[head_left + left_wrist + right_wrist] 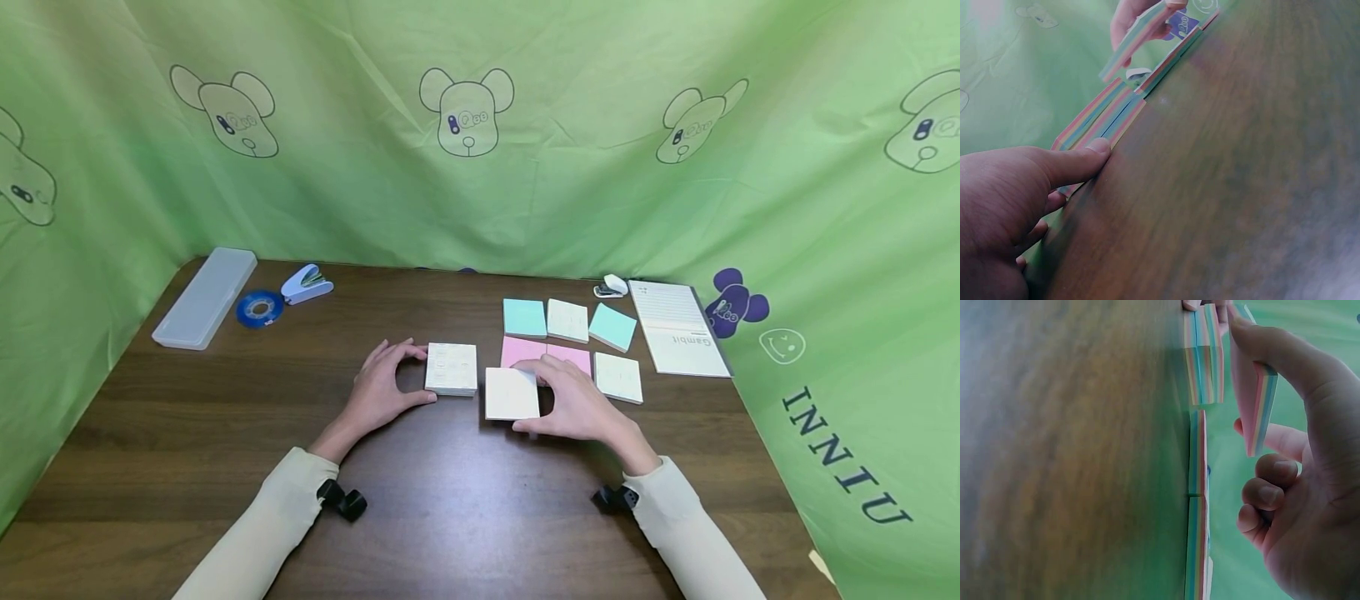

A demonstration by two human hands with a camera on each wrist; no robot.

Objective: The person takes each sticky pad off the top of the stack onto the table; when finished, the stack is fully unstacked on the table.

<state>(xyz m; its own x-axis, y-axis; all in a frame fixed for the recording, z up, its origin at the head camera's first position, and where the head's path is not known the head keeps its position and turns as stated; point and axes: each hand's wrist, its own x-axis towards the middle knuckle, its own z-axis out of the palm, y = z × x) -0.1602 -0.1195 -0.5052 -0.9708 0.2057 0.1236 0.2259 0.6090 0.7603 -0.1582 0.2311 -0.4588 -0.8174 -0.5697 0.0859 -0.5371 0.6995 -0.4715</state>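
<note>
My left hand grips the side of a stack of sticky note pads, thumb at its near corner and fingers at the far one. Pink, yellow and blue layers show along the stack's edges in the left wrist view. Just to the right, my right hand pinches one sticky note pad, white on top, between thumb and index finger. In the right wrist view this held pad is raised off the table, its striped edge showing, with the other fingers curled beneath the thumb.
Behind the right hand lie pink pads, blue pads and white pads. A notebook and small white stapler lie at the right back; a translucent case, blue tape roll and blue stapler at the left.
</note>
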